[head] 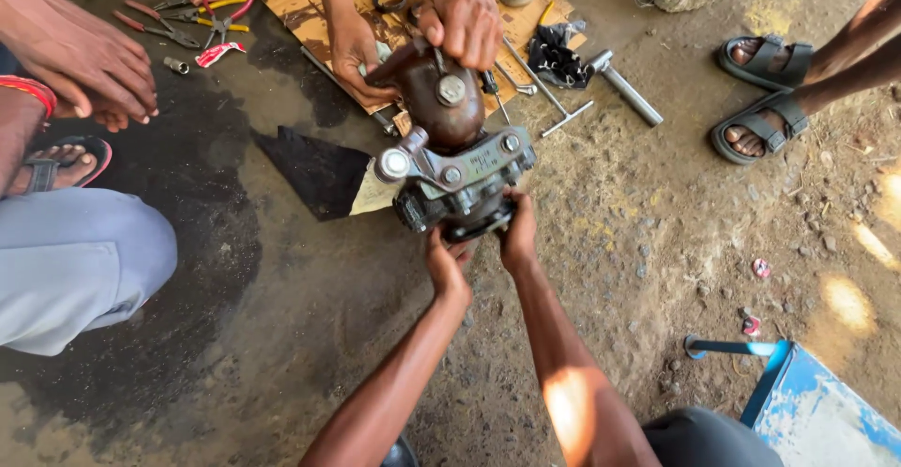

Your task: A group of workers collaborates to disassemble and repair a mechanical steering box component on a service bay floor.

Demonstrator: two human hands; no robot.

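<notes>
Currently, L hand and R hand are both closed on the lower rim of a greasy grey-and-brown metal gear housing w/ bolts, which stands on the oily dirt ground at centre frame. Fingers curl under the rim; fingertips are hidden. Opposite, a co-worker's two hands press on the housing's brown domed top, near a large bolt head. Behind lies a stained sheet of brown cardboard carrying tools. Red- and yellow-handled pliers lie upper left. A steel socket wrench lies right of the housing, well apart. A blue metal frame sits lower right. Bystanders' sandalled feet are at upper right.
</notes>
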